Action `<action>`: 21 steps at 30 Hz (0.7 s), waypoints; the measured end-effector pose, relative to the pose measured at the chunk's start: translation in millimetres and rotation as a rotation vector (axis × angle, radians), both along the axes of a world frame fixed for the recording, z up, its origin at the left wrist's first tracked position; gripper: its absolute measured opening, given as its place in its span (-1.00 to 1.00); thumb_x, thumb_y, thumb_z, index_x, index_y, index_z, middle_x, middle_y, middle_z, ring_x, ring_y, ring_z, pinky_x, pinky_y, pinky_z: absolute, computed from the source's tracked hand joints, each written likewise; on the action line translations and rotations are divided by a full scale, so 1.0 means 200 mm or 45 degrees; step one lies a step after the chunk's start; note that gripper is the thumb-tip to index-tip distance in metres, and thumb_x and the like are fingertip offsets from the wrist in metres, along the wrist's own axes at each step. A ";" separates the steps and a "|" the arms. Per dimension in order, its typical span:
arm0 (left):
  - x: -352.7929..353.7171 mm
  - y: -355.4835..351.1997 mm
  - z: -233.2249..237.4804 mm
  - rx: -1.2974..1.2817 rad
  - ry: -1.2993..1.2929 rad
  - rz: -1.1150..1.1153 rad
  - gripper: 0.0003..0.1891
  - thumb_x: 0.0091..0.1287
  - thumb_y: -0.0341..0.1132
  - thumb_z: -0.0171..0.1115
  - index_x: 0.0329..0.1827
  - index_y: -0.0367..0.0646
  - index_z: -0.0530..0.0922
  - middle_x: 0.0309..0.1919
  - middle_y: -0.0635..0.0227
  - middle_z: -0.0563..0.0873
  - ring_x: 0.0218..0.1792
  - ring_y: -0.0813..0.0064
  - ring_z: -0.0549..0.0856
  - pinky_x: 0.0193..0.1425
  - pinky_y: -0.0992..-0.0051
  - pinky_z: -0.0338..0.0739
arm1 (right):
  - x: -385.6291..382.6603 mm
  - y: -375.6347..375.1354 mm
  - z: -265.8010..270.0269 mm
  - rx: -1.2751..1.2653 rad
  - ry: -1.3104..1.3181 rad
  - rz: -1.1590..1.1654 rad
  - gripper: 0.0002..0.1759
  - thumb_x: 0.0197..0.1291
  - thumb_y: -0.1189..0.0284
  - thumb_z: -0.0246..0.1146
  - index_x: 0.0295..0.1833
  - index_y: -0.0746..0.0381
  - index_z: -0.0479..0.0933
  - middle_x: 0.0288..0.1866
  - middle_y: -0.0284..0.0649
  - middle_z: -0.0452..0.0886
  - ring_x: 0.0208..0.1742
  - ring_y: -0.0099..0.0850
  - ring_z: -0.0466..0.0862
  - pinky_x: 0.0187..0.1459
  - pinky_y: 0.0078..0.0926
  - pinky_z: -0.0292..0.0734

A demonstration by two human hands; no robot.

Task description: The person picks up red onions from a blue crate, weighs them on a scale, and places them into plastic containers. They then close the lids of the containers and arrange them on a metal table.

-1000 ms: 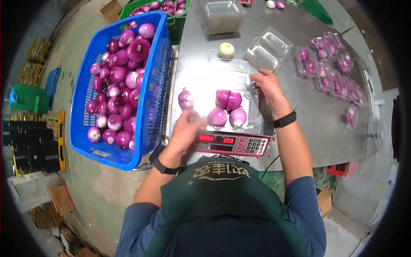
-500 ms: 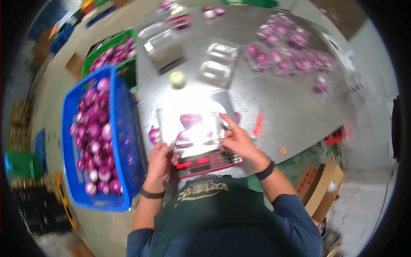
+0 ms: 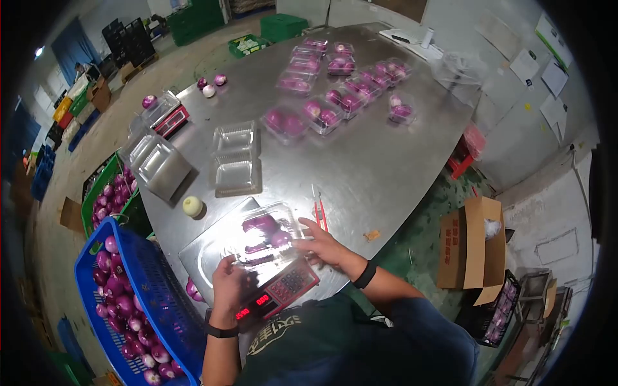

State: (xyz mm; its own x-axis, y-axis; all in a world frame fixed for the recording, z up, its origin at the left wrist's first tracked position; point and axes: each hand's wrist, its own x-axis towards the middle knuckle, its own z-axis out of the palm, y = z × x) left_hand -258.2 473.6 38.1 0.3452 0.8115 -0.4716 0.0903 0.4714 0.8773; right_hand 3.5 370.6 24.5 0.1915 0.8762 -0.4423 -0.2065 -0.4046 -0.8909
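Head camera showed our left hand (image 3: 230, 283) with its grip pressed together on the near left corner of a clear plastic box (image 3: 254, 249), fingers curled over the edge. Our right hand (image 3: 323, 248) lay on the box's right edge, its grip spread, fingers stretched flat across the lid. Both wrists wore dark bands. Inside the box sat a few purple onions (image 3: 261, 224), packed close together.

The box rested on the steel pan of a scale (image 3: 278, 291), whose red digits glowed just below our left hand; we could not read them. Just right of the box a red-handled tool (image 3: 318, 210) lay on the steel worktop (image 3: 373, 161). A pale peeled onion (image 3: 192, 206) stood just beyond the scale's far left corner, and two empty boxes (image 3: 237, 157) lay open farther back. Many packed boxes (image 3: 335, 96) were spread over the far end of the worktop.

Beside the worktop on our left stood a blue basket (image 3: 161, 296) heaped with purple onions, and beyond it a green crate (image 3: 132, 202) holding more. A cardboard box (image 3: 473, 251) stood open on the floor to our right.
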 end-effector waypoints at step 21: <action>-0.01 -0.16 0.51 0.345 -0.067 0.138 -0.68 0.38 -0.48 0.43 0.16 -0.28 0.64 0.00 0.32 0.75 -0.02 0.54 0.72 -0.03 0.50 0.70 | 1.19 0.56 -0.17 0.129 -0.906 -0.749 -0.37 0.25 0.26 0.41 0.35 0.39 0.54 0.30 0.03 0.67 0.17 -0.21 0.72 0.20 -0.29 0.58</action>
State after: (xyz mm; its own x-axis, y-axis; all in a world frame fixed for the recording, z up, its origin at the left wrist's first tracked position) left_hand -261.1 441.5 140.2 0.2683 0.9387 -0.2164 0.0030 0.2238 0.9746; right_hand 241.3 482.8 -9.7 0.8143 0.5800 0.0229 0.2548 -0.3217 -0.9119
